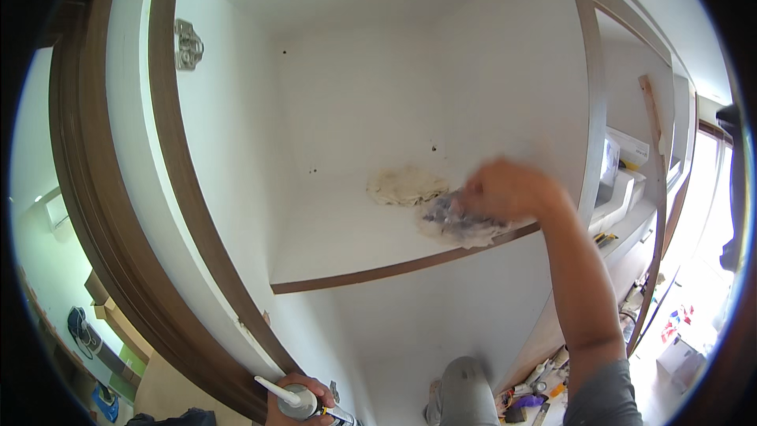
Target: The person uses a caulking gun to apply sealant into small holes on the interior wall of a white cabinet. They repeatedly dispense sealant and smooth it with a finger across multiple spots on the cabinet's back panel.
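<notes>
My right hand [502,192], blurred by motion, is over a crumpled, grey-stained cloth or plastic wad [461,216] near the brown front edge of a white cabinet shelf [331,248]. Its fingers touch or pinch the wad; the blur hides how firmly. Just left of it, a round beige, soiled wad [408,185] lies towards the back of the shelf. Low in the view, my left hand [295,402] is wrapped around a sealant cartridge [298,403] with a white nozzle pointing up to the left.
A metal hinge [188,45] is fixed to the cabinet's left side. Brown door framing [118,236] stands at left. Boxes [627,148] fill a compartment at right. Tools and bottles [532,390] are strewn on the floor, lower right. My grey-clad knee [467,390] is below the shelf.
</notes>
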A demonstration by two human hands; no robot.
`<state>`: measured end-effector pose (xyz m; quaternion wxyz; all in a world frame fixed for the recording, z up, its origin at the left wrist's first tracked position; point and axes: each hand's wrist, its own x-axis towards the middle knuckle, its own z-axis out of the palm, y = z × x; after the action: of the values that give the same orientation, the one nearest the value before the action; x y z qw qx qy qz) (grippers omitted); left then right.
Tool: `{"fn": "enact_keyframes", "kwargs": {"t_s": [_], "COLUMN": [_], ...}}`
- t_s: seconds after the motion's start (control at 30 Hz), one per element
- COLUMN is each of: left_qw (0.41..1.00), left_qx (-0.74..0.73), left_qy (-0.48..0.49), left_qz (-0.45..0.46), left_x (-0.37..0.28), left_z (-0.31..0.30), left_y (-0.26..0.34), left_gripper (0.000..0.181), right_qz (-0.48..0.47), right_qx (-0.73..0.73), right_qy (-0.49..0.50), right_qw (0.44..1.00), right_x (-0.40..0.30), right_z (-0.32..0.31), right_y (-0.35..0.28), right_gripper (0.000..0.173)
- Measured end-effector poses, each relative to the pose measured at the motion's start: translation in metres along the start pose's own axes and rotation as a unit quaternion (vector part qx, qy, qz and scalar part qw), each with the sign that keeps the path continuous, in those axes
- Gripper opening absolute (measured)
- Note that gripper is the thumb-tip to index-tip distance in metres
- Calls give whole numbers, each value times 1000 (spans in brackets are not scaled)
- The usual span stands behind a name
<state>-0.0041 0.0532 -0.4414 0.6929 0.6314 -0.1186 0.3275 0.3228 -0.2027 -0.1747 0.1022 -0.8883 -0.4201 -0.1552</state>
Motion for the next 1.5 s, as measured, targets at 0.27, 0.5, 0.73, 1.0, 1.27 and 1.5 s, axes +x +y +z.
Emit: {"fn": "enact_keyframes", "kwargs": {"t_s": [0.27, 0.5, 0.73, 1.0, 1.27, 1.5], "left_qw": [999, 998, 998, 998, 998, 999], "left_qx": [-4, -44, -13, 1, 5, -2], "left_qy": [-33, -34, -17, -14, -10, -27], "left_qz": [20, -38, -60, -65, -64, -40], "left_x": [0, -12, -13, -4, -5, -3], "left_z": [-1, -35, -34, -22, -15, -8], "left_y": [-8, -17, -12, -9, -3, -3], "left_gripper": [54, 50, 50, 49, 48, 47], "right_qz": [-19, -4, -40, -89, -65, -49], "right_qx": [167, 240, 245, 245, 294, 299], "right_qy": [134, 238, 235, 323, 272, 294], "right_qw": [977, 941, 940, 910, 914, 907], "right_x": [-27, -54, -69, -70, -69, -71], "right_z": [53, 55, 71, 82, 78, 74], "right_y": [25, 35, 43, 40, 40, 35], "right_gripper": [22, 24, 22, 21, 18, 16]}}
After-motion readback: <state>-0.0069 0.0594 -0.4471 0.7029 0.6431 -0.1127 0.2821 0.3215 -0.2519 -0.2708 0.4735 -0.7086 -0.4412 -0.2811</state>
